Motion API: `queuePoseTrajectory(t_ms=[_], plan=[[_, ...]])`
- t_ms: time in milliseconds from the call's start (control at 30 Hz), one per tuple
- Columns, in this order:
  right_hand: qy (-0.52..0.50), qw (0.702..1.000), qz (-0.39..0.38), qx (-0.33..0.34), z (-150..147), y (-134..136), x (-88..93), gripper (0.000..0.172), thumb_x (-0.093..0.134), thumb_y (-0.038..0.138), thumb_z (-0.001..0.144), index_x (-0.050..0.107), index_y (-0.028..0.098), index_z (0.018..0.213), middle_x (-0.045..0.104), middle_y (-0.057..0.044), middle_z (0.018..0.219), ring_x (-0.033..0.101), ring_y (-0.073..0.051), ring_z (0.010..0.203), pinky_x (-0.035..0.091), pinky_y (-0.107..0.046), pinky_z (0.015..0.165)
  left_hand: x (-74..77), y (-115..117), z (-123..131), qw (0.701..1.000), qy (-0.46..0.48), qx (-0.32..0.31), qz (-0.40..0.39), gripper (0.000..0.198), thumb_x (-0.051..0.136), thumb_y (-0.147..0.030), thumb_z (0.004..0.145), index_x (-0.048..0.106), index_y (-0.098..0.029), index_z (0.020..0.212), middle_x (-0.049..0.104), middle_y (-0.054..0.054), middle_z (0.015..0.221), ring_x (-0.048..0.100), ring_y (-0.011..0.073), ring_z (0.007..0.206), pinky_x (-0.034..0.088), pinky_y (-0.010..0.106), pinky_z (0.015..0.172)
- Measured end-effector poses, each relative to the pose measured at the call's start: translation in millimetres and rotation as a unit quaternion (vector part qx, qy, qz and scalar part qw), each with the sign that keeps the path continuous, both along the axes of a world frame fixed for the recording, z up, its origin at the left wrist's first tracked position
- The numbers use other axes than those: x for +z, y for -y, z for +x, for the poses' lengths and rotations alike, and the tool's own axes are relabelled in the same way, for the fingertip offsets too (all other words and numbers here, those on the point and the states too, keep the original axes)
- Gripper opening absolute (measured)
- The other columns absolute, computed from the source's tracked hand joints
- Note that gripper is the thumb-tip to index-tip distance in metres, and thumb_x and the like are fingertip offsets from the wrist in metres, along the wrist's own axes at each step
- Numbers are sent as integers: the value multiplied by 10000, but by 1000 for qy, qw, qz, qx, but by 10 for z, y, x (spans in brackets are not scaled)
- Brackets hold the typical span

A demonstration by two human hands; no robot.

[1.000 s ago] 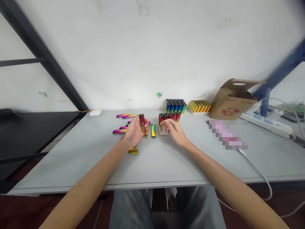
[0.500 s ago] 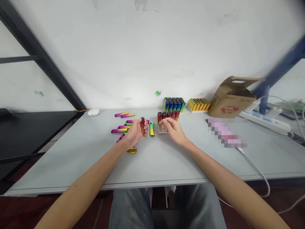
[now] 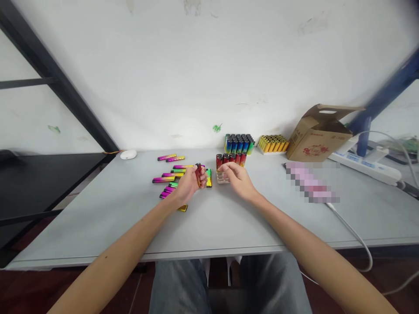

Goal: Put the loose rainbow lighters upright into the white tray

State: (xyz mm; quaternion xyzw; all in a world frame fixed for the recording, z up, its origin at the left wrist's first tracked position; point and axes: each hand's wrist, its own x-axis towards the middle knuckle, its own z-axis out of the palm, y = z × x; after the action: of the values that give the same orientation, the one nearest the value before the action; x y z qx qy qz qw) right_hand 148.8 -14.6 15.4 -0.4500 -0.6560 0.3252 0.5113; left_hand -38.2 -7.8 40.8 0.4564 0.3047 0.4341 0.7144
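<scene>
My left hand (image 3: 189, 183) is closed around a red lighter (image 3: 198, 172), which stands nearly upright with its dark top above the fingers. To the right, my right hand (image 3: 240, 178) hovers at a pale tray (image 3: 223, 180) with round holes. Its fingers are loosely bent and a little apart, and I see nothing between them. A row of red lighters (image 3: 225, 160) stands upright at the back of this tray, just behind my fingertips. Beside my left hand lies a green and yellow lighter (image 3: 209, 178), partly covered. Several purple and yellow lighters (image 3: 163, 179) lie loose on the left.
Behind the tray stand blue-green lighters (image 3: 240, 144) and a tray of yellow lighters (image 3: 274, 143). An open cardboard box (image 3: 316, 144), a power strip (image 3: 369, 165) and a blurred pink item (image 3: 309, 181) with a cable are on the right. A white case (image 3: 128, 154) lies far left.
My left hand has shifted slightly right with the red lighter, now covering part of the green and yellow one. My right hand has hardly moved.
</scene>
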Motion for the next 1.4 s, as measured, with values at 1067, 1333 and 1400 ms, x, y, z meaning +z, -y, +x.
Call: queuePoseTrajectory(t_ms=[1067,1333,1400], plan=[[28,997,77,3,19,50,106,306,521,443,917,707,227,1029,638,-81,1064,600,-213,1013,482,-349,849,-160,-3,-19,980,-147,-31,129,279,724,-387,789,670,-141,911,735,112,880,694,200,759,558,337,704],[5,997,71,29,-106,100,64,199,709,399,781,721,211,843,641,-91,1131,607,-226,1091,451,-404,990,-113,84,28,939,-276,-51,197,234,731,-392,763,705,-162,728,733,86,734,691,208,695,565,317,643],[-30,997,57,31,-113,85,66,220,719,414,766,715,205,835,658,-91,1102,627,-225,1053,484,-394,946,-122,87,27,932,-287,-44,219,240,713,-399,780,712,-161,744,739,84,765,699,222,740,565,326,674]])
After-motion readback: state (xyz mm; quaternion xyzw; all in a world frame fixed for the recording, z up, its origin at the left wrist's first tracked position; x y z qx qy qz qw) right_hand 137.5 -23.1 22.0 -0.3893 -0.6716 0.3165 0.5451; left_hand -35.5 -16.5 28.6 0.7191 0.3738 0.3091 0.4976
